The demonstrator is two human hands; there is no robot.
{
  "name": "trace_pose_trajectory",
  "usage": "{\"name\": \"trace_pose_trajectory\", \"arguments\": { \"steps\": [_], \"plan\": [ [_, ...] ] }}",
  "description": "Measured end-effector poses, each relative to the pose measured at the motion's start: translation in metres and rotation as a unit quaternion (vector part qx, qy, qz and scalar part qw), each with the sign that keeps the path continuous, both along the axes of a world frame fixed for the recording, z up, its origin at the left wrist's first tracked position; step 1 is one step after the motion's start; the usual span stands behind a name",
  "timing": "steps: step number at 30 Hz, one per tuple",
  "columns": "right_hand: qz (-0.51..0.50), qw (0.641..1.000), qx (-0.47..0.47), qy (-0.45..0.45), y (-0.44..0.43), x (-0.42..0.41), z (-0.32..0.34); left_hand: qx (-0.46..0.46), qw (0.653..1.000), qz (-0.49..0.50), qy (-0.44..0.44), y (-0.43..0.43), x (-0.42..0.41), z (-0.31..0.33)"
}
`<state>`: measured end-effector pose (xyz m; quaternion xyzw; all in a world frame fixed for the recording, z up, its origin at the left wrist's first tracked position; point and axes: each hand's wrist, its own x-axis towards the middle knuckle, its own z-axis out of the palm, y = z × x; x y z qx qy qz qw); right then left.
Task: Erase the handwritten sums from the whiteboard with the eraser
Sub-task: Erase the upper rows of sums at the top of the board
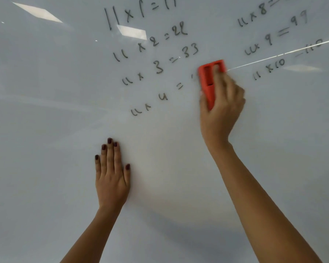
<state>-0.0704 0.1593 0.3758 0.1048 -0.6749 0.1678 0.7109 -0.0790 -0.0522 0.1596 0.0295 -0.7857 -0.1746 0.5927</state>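
The whiteboard [46, 111] fills the view. Handwritten sums in dark marker run down its upper middle, such as 11 x 3 = 33 [160, 63], and down the upper right, such as 11 x 9 = 99 [273, 35]. My right hand [221, 109] grips a red eraser [209, 80] and presses it on the board at the right end of the 11 x 4 line [152, 103], covering its answer. The hand is motion-blurred. My left hand [112, 177] lies flat on the board below the sums, fingers together, holding nothing.
Ceiling-light reflections show on the glossy board at the upper left [38, 12] and near the top sum [133, 32]. A thin bright line [283, 53] crosses the upper right. The board's lower half carries no writing.
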Motion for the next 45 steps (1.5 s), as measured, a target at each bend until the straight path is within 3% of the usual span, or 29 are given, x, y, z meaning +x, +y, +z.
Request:
{"name": "trace_pose_trajectory", "arguments": {
  "steps": [2,3,4,7,8,9,11,13,14,15,17,19,20,22,23,25,26,27,29,31,32,34,36,38,39,41,43,45],
  "plan": [
    [-0.007,0.985,0.174,0.017,-0.004,-0.001,-0.014,0.001,1.000,0.003,0.001,0.000,0.000,0.000],
    [-0.011,0.980,0.195,0.020,-0.003,-0.002,-0.017,0.000,1.000,0.003,0.000,-0.001,0.000,0.000],
    [-0.011,0.987,0.160,0.019,-0.001,-0.004,-0.016,-0.002,1.000,0.003,0.001,-0.001,0.000,-0.001],
    [0.041,0.994,-0.105,-0.007,-0.004,-0.005,-0.004,-0.005,1.000,0.006,0.000,-0.001,0.000,-0.001],
    [0.034,0.989,-0.142,-0.015,-0.009,-0.003,-0.003,-0.006,1.000,0.007,-0.002,-0.001,0.000,-0.001],
    [0.017,0.992,-0.121,-0.017,-0.017,-0.002,-0.004,-0.007,1.000,0.008,-0.003,-0.001,0.000,-0.001],
    [-0.002,0.998,0.063,0.004,-0.036,0.002,-0.017,-0.007,1.000,0.012,-0.004,-0.001,-0.001,-0.001],
    [-0.013,0.964,0.263,0.026,-0.045,0.003,-0.033,-0.008,1.000,0.016,-0.007,-0.001,-0.001,-0.001],
    [-0.020,0.955,0.296,0.030,-0.045,0.002,-0.038,-0.008,1.000,0.019,-0.009,-0.001,0.000,-0.001],
    [-0.022,0.962,0.271,0.030,-0.042,0.000,-0.039,-0.009,1.000,0.021,-0.011,0.000,0.000,-0.001],
    [0.012,0.996,0.086,0.011,-0.037,-0.004,-0.036,-0.011,1.000,0.025,-0.012,0.000,0.001,-0.001],
    [0.045,0.994,-0.097,-0.008,-0.037,-0.002,-0.030,-0.013,0.999,0.026,-0.012,0.000,0.002,-0.001],
    [0.035,0.991,-0.126,-0.012,-0.040,-0.001,-0.031,-0.014,0.999,0.027,-0.012,-0.001,0.002,-0.001],
    [0.019,0.999,-0.033,-0.007,-0.051,0.003,-0.041,-0.014,0.999,0.031,-0.011,0.000,0.002,-0.001],
    [0.023,0.998,0.066,0.003,-0.058,0.004,-0.049,-0.013,0.999,0.033,-0.010,0.000,0.001,-0.001],
    [0.026,0.961,0.275,0.023,-0.067,0.006,-0.064,-0.008,0.999,0.034,-0.011,0.001,0.002,-0.001],
    [0.019,0.943,0.331,0.028,-0.068,0.006,-0.067,-0.006,0.999,0.033,-0.014,0.001,0.002,-0.001],
    [0.012,0.944,0.329,0.033,-0.066,0.003,-0.068,-0.007,0.999,0.034,-0.016,0.001,0.003,0.000],
    [0.031,0.988,0.153,0.017,-0.064,-0.001,-0.065,-0.016,0.999,0.039,-0.017,0.000,0.004,0.001],
    [0.062,0.997,-0.045,-0.009,-0.066,0.000,-0.060,-0.021,0.999,0.043,-0.017,-0.001,0.005,0.001],
    [0.053,0.996,-0.069,-0.011,-0.069,0.000,-0.059,-0.022,0.999,0.044,-0.017,-0.001,0.005,0.001],
    [0.043,0.997,0.056,0.008,-0.081,0.002,-0.066,-0.018,0.999,0.047,-0.018,0.000,0.005,0.000],
    [0.032,0.960,0.277,0.036,-0.092,0.002,-0.080,-0.016,0.998,0.050,-0.016,0.000,0.005,-0.001],
    [0.005,0.929,0.366,0.047,-0.094,0.000,-0.089,-0.017,0.998,0.050,-0.020,-0.001,0.005,-0.001],
    [0.002,0.943,0.328,0.048,-0.092,-0.002,-0.090,-0.020,0.998,0.051,-0.022,-0.001,0.005,-0.001],
    [0.025,0.988,0.150,0.025,-0.089,-0.003,-0.084,-0.026,0.998,0.053,-0.024,-0.002,0.006,-0.001],
    [0.047,0.998,0.035,0.003,-0.087,-0.002,-0.078,-0.029,0.998,0.052,-0.027,-0.002,0.006,0.000],
    [0.033,0.992,0.120,0.017,-0.089,-0.002,-0.079,-0.028,0.998,0.053,-0.024,-0.002,0.006,-0.001]
  ]
}}
